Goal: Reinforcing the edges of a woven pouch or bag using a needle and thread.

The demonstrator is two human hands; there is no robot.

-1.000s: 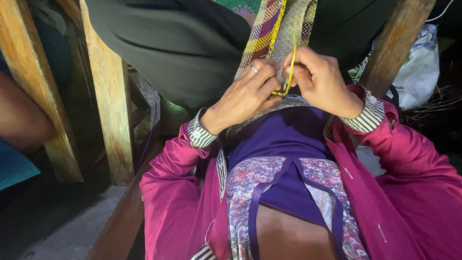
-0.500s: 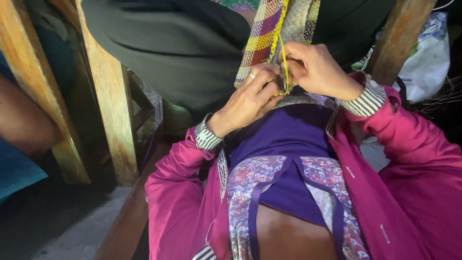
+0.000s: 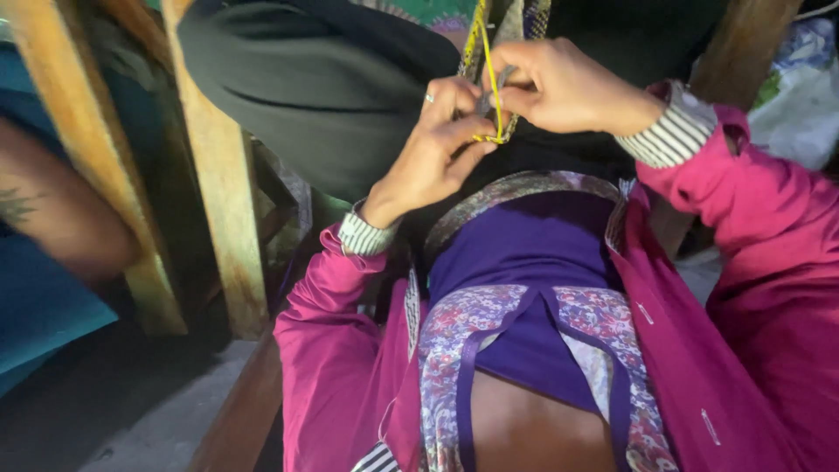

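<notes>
Upper centre of the frame, left hand (image 3: 437,144) and right hand (image 3: 559,87) both pinched on a yellow thread (image 3: 491,79), woven band (image 3: 516,17) above, seemingly plaid, wooden posts (image 3: 218,201) at left.

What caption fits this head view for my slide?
Left hand and right hand pinch yellow thread at a woven band, beside a wooden post.

- Views: one only, head-worn cam; no 2nd view, so no overlap.
- Position: above wearer's lap, close range.
- Facing: steeply down and fwd along torso.
- Framing: left hand (image 3: 433,153) and right hand (image 3: 559,87) near top edge; magenta jacket sleeves (image 3: 336,367) fill bottom; wooden posts (image 3: 218,192) at left.
</notes>
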